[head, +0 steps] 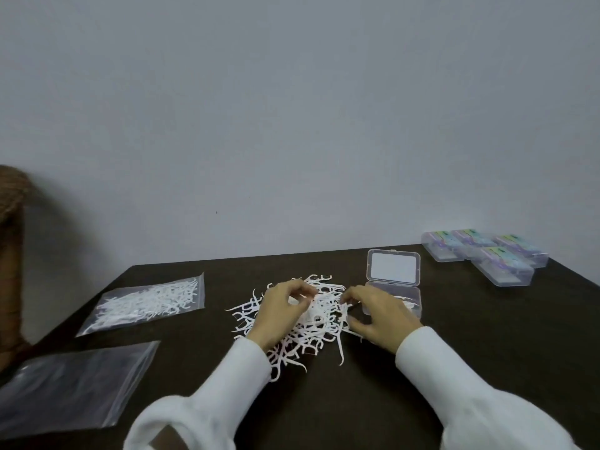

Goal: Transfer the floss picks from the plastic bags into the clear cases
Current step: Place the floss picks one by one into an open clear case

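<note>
A loose pile of white floss picks lies in the middle of the dark table. My left hand hovers over the pile's left part, fingers curled, pinching picks at its fingertips. My right hand is on the pile's right edge, fingers bent and touching picks; whether it holds any is unclear. Just right of the pile stands an open clear case, lid upright, with a few picks in its base. A sealed plastic bag of picks lies at the left.
An empty flat plastic bag lies at the front left. Several closed clear cases with coloured labels sit at the back right by the table edge. A brown object stands at the far left. A plain wall rises behind.
</note>
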Demonstrator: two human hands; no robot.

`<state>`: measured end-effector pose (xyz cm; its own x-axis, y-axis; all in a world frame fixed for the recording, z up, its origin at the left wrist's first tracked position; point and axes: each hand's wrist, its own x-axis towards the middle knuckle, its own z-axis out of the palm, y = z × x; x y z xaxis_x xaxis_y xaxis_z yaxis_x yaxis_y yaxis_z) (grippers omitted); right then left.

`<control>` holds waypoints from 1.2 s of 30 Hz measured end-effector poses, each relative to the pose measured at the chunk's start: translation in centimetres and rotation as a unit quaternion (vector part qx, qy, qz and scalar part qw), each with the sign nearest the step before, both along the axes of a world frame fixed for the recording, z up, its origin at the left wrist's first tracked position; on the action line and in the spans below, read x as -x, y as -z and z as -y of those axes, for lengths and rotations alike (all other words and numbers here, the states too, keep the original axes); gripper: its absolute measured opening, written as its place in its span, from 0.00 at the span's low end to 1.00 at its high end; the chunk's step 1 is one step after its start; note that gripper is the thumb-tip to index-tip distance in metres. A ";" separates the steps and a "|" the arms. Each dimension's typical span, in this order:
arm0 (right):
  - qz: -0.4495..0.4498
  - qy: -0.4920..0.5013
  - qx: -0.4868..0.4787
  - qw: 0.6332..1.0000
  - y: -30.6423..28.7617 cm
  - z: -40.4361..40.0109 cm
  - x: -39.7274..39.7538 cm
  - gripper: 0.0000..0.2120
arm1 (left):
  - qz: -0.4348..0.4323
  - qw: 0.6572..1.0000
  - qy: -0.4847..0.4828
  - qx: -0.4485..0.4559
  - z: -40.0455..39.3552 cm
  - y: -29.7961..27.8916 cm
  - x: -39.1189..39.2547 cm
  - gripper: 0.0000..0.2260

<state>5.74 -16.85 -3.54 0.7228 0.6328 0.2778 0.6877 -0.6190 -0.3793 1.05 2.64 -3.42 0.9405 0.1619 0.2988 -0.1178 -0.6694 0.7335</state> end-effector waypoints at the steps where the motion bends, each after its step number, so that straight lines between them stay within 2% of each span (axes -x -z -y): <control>1: 0.007 -0.006 0.018 1.000 0.2 -0.7 0.3 0.15 | -0.011 0.999 -0.009 -0.034 -1.0 0.2 0.4 0.07; 3: 0.025 -0.011 0.030 0.999 0.5 -1.9 0.7 0.20 | -0.039 0.996 -0.015 -0.079 -2.7 0.7 1.2 0.08; 5: 0.041 -0.016 0.031 0.999 0.6 -3.0 0.9 0.24 | -0.056 0.995 -0.009 -0.086 -3.9 1.3 1.8 0.12; 9: 0.041 -0.022 0.043 0.998 1.2 -4.8 0.5 0.25 | -0.051 0.999 0.013 -0.008 -5.1 2.3 2.6 0.14; 11: 0.043 -0.020 0.042 0.998 1.4 -5.3 0.3 0.23 | -0.035 0.999 0.000 0.014 -5.3 2.5 2.6 0.14; 17: 0.100 -0.014 0.037 0.994 1.1 -5.4 0.2 0.15 | 0.039 0.997 -0.044 -0.045 -4.6 2.3 2.4 0.09; 21: 0.114 -0.020 0.009 0.993 1.3 -5.1 0.1 0.13 | 0.067 0.994 -0.035 -0.077 -4.4 2.3 2.4 0.05; 25: 0.079 -0.037 -0.069 0.994 1.5 -4.9 -0.5 0.10 | 0.083 0.993 -0.041 -0.079 -4.4 2.5 2.4 0.07; 28: 0.065 -0.035 -0.067 0.995 1.8 -4.7 -1.0 0.09 | 0.096 0.990 -0.062 -0.083 -4.7 2.5 2.5 0.10; 31: 0.061 -0.019 -0.065 0.996 2.0 -4.7 -0.8 0.13 | 0.068 0.990 -0.079 -0.097 -5.3 2.5 2.8 0.08; 34: 0.042 -0.011 -0.085 0.995 1.4 -5.2 -0.5 0.14 | 0.001 0.990 -0.093 -0.104 -5.8 2.5 3.1 0.15; 36: 0.016 -0.011 -0.046 0.999 1.1 -5.8 -0.7 0.15 | -0.036 0.989 -0.089 -0.109 -5.8 2.5 3.3 0.18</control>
